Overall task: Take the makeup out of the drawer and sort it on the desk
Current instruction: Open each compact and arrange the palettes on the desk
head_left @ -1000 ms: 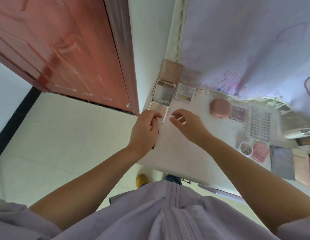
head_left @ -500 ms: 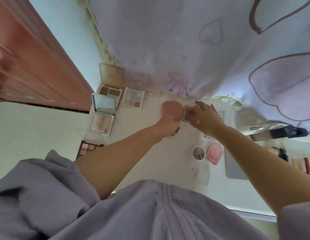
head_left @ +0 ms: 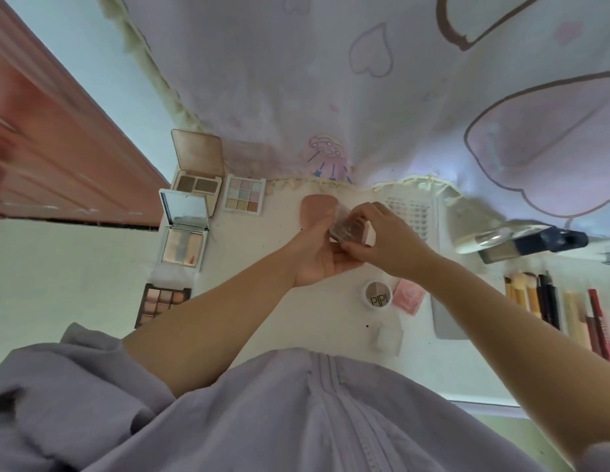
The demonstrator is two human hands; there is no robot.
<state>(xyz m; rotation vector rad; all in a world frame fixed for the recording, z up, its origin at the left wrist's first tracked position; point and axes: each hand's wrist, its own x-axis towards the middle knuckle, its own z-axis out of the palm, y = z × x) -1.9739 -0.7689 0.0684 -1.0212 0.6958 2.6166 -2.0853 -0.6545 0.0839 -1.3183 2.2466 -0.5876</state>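
Observation:
Both hands meet over the middle of the white desk [head_left: 262,253]. My right hand [head_left: 387,243] and my left hand [head_left: 318,253] together hold a small clear-lidded pink palette [head_left: 347,224] lifted off the desk, just in front of a rounded pink compact [head_left: 317,206]. Open palettes lie in a column at the left: a brown one [head_left: 198,183], a mirrored highlighter [head_left: 182,245], a dark eyeshadow palette [head_left: 160,301]. A pastel palette [head_left: 244,195] sits beside them.
A round white pot [head_left: 376,294], a pink packet [head_left: 407,296] and a small clear box [head_left: 387,335] lie near my right forearm. Brushes and pencils [head_left: 552,301] line the right side. A lash tray [head_left: 410,209] and a curtain [head_left: 330,80] stand behind.
My hands left the palettes at the desk's left end and moved right to the pink compact. The small clear-lidded palette went from lying on the desk to being held up in both hands.

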